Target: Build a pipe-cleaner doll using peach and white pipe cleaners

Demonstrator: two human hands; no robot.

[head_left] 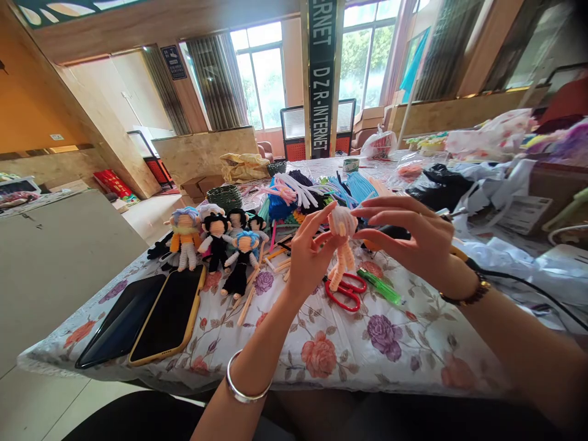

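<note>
A small peach pipe-cleaner doll with a pale round head is held upright above the flowered tablecloth. My left hand grips its body from the left, fingers curled round it. My right hand touches the doll's head from the right with thumb and forefinger, the other fingers spread. Red scissors and a green lighter lie on the cloth just below the doll.
Several finished dolls lie at the left, with two phones near the table's front-left edge. Bundles of coloured pipe cleaners and a green basket sit behind. Plastic bags and a black cable fill the right side.
</note>
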